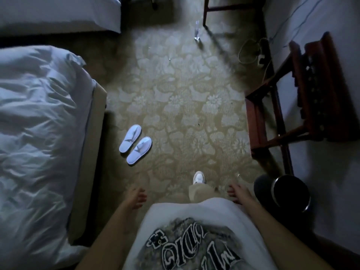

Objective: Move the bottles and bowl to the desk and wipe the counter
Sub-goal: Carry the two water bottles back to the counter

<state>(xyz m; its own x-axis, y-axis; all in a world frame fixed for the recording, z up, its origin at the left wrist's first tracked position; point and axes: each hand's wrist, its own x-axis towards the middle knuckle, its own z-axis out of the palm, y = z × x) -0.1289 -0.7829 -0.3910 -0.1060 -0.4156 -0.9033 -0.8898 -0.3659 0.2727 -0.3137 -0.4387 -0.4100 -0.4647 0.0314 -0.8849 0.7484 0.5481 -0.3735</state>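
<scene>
I look straight down at a patterned carpet while standing between a bed and a wall. My left hand hangs at my side with loose fingers and nothing in it. My right hand hangs the same way on the other side, also holding nothing. One clear plastic bottle stands upright on the carpet far ahead, beside a dark wooden furniture leg. No bowl, counter or cloth shows in this view.
A bed with a rumpled white duvet fills the left. A pair of white slippers lies beside it. A dark wooden luggage rack stands at the right wall, with a round black bin near my right hand and cables further on.
</scene>
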